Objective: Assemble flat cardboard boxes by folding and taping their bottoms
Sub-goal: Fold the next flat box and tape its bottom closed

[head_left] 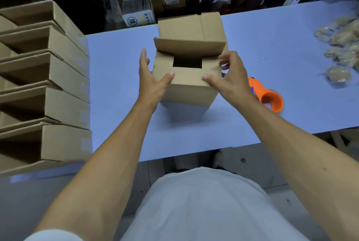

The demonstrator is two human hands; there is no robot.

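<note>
Standing mid-table on the blue table (252, 50), the cardboard box (189, 89) is facing upward with its flaps half folded, leaving a dark square gap. The left hand (153, 77) and right hand (227, 77) are each pressing the near flap down by a thumb, fingers bracing the box's sides. One orange tape dispenser (269, 97) is lying just right. Five assembled boxes (64, 89) are stacked leftward.

Counted one cardboard box (189, 77) being folded, five assembled boxes (64, 62) stacked at the left, one orange tape dispenser (269, 98), one pile of clear packets (342, 46), two hands, one table (272, 46).
</note>
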